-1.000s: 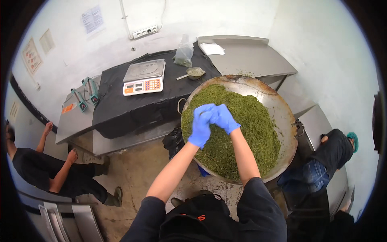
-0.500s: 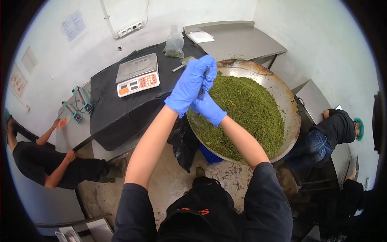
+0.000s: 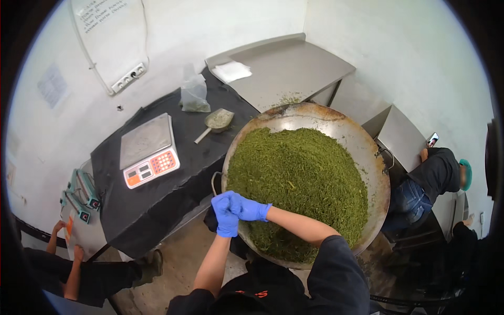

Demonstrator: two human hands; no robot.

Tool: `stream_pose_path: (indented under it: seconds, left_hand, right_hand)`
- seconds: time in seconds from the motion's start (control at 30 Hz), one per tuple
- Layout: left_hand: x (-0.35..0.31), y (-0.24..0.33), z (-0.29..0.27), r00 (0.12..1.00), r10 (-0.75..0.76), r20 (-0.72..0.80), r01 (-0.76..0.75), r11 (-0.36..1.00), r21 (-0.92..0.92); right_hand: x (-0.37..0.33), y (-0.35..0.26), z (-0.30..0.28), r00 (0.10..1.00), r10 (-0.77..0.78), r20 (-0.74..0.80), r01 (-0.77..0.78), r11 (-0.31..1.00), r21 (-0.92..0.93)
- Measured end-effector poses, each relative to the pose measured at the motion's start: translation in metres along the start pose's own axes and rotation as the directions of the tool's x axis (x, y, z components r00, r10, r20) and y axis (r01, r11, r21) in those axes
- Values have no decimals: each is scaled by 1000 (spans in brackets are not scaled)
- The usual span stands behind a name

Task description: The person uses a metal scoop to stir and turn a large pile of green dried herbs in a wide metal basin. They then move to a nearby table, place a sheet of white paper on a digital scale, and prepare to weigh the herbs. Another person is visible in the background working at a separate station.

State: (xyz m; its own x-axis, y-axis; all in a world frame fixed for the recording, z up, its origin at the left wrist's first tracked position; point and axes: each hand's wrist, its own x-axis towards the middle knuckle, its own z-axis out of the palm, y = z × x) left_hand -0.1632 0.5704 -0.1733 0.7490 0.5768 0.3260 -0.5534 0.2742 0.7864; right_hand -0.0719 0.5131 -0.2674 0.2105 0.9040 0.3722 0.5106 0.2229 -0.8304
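Note:
Both of my hands wear blue gloves and are pressed together at the near left rim of a big round metal pan [image 3: 379, 202]. My left hand [image 3: 226, 214] is closed, its fingers folded against the right one. Coming across from the right, my right hand [image 3: 253, 209] is closed too and meets it. Whatever lies between them, if anything, is hidden. Chopped green leaf [image 3: 299, 189] is heaped in the pan. Just beyond my hands is the pan's loop handle [image 3: 214, 181].
Left, a black-covered table holds a scale [image 3: 149, 149], a metal scoop [image 3: 219, 121] and a clear bag [image 3: 194, 94]. Two teal sealers [image 3: 81, 194] stand farther left. White sheets [image 3: 231, 71] lie on a steel table [image 3: 289, 68]. People work at left [image 3: 73, 273] and right [image 3: 436, 178].
My joined hands have come down and nearer, from above the pan's far left edge to its near left rim. The view has shifted, and the scoop now shows fully.

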Motion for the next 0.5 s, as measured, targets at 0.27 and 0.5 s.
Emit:
stream_pose_path:
  seconds: [0.27, 0.5]
  left_hand:
    - [61, 32, 90, 981, -24, 194, 17, 999, 36]
    - [113, 38, 148, 856, 11, 517, -66, 994, 89]
  right_hand:
    - [20, -20, -90, 997, 33, -70, -23, 989, 143]
    - [26, -100, -196, 938, 113, -329, -151, 984, -93]
